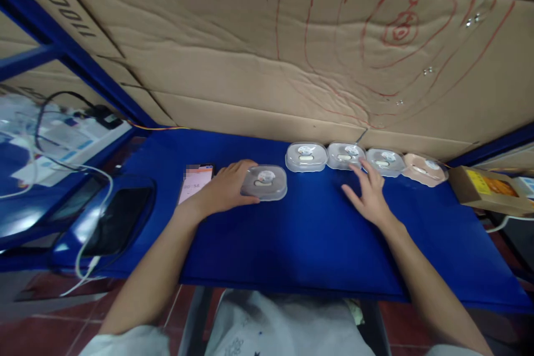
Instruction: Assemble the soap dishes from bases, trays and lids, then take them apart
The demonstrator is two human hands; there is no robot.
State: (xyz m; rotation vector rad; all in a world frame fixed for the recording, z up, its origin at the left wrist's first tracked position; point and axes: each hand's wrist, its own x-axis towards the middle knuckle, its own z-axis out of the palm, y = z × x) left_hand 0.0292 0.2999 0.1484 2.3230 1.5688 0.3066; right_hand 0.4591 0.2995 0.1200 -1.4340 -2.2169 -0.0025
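Observation:
My left hand (231,186) grips the left end of a clear lidded container (267,182) on the blue table, thumb at the front and fingers behind. Behind it to the right, more containers stand in a row along the cardboard: a clear one (306,157), a second clear one (344,156), a third (384,162) and a pinkish one (424,170) at the right end. My right hand (369,192) is just in front of the second and third, fingers apart, with nothing in it. Its fingertips overlap the second container's front edge; contact is unclear.
A lit phone (195,182) lies beside my left hand. A dark phone (117,221), white cables (94,236) and a power strip (69,153) are at the left. An open cardboard box (471,189) sits at the right, and a cardboard wall (233,67) rises behind the table (292,245).

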